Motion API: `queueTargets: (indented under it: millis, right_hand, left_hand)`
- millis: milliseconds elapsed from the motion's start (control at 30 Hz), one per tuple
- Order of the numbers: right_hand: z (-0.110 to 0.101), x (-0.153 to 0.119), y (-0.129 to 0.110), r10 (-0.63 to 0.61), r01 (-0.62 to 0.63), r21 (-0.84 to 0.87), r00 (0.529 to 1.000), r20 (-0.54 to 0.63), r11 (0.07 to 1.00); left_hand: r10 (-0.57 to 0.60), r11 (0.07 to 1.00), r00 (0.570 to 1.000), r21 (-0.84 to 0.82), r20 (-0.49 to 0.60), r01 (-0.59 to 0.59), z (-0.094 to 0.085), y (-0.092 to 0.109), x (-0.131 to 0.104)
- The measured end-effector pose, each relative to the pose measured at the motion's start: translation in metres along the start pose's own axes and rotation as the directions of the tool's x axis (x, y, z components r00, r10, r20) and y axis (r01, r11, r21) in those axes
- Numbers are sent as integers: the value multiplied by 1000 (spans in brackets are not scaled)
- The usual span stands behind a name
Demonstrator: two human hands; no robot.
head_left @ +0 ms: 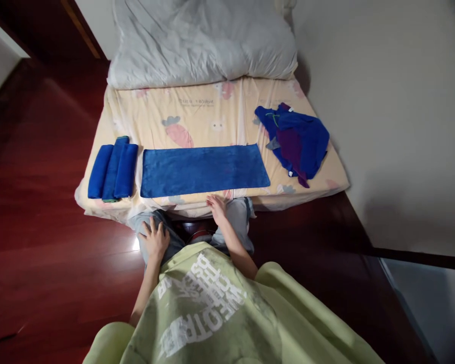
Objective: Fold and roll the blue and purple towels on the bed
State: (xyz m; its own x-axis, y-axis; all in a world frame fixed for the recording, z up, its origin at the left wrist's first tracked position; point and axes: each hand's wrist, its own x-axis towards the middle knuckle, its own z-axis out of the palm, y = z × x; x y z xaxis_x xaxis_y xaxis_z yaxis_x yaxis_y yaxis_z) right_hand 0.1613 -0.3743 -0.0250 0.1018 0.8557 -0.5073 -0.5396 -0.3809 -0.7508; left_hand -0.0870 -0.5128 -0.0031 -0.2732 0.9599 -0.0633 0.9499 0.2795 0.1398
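Observation:
A blue towel (pixel 205 171) lies flat and spread out near the bed's front edge. To its left, three rolled or folded blue towels (pixel 112 169) rest side by side. A loose heap of blue and purple cloths (pixel 301 141) sits at the right. My left hand (pixel 155 238) lies on my left thigh, fingers spread, holding nothing. Close to the front edge of the spread towel, my right hand (pixel 216 208) is over my right knee with its fingers apart and nothing in them.
The bed (pixel 136 111) has a cream sheet with carrot prints. A bulky grey quilt (pixel 205 43) covers its far end. A wall (pixel 382 101) stands along the right side, and dark red floor (pixel 41 202) shows at the left.

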Motion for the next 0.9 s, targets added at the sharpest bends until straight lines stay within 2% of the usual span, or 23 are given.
queueTargets:
  millis: [67,167,433,533,600,633,733,800,900]
  right_hand:
    - [22,13,4,86,-85,109,996,-1,990]
    - [39,26,5,163,-148,194,985,-62,970]
    - [51,33,13,168,-138,249,980,-104,959]
    - [56,34,15,143,-107,245,981,-131,964]
    - [57,33,16,144,-106,245,979,-142,964]
    - [56,33,16,145,-108,246,979,-140,963]
    - [52,30,17,126,-102,207,986,-107,973]
    - [48,28,17,85,-76,106,993,-82,991]
    - [45,28,17,21,-24,-45,998,-55,999]
  left_hand:
    - [9,999,1000,33,-17,-8,1,-2,-1]
    - [17,999,999,52,-33,-15,1,-3,-1]
    - [-36,999,999,35,-40,37,5,-1,1]
    - [-60,993,996,-108,-66,53,6,4,6]
    - [-51,943,997,-333,-64,27,8,20,14]
    - [-45,882,998,-471,-44,20,10,32,20]
    - [-41,584,996,-807,84,92,17,83,45]
    - [-30,447,991,-885,133,132,23,119,65]
    - [-29,386,992,-914,121,123,30,159,93]
